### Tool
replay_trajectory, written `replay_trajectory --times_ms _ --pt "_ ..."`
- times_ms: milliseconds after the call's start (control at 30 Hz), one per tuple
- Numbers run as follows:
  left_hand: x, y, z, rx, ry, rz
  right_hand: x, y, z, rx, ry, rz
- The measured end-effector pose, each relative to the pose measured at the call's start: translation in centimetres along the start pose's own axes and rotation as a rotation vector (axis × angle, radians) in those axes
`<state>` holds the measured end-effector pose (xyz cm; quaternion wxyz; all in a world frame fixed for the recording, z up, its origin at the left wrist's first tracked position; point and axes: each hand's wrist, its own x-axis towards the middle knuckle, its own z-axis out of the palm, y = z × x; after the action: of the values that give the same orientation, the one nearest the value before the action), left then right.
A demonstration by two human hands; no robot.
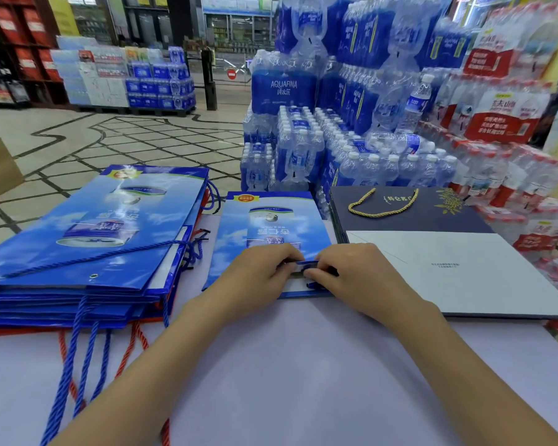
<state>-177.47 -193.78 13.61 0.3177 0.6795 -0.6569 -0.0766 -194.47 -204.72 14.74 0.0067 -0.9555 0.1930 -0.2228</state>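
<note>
A flat blue paper gift bag [271,226] printed with a can and sky lies in the middle of the table. My left hand [258,275] and my right hand [351,272] meet at its near edge. Both pinch a short blue cord or folded strip [305,265] there with curled fingers. The bag's near edge is partly hidden under my hands.
A stack of finished blue bags [87,239] with blue and red rope handles lies at the left. Dark navy bags [409,210] with a gold cord and a white sheet [458,272] lie at the right. Shrink-wrapped water bottle packs [335,149] rise behind the pale table [287,365].
</note>
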Motion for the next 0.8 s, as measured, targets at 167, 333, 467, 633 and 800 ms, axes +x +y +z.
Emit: replay_trajectory --times_ms 167,333,467,633,800 --pt "0.0 0.8 -0.7 -0.274 -0.003 -0.067 0.0 0.0 0.0 -0.037 0.023 0.036" --pt "0.3 0.9 -1.0 -0.48 0.029 -0.245 -0.2 0.6 -0.2 -0.025 -0.147 0.027" --pt "0.4 0.8 -1.1 -0.498 0.118 -0.286 -0.2 0.1 -0.6 -0.014 -0.171 0.04" --pt "0.4 1.5 -2.0 -0.558 0.165 -0.245 -0.5 -0.7 -1.3 0.114 -0.185 0.141" --pt "0.5 1.5 -3.0 -0.681 0.386 -0.192 -0.2 -0.8 -0.5 0.05 -0.221 0.084"
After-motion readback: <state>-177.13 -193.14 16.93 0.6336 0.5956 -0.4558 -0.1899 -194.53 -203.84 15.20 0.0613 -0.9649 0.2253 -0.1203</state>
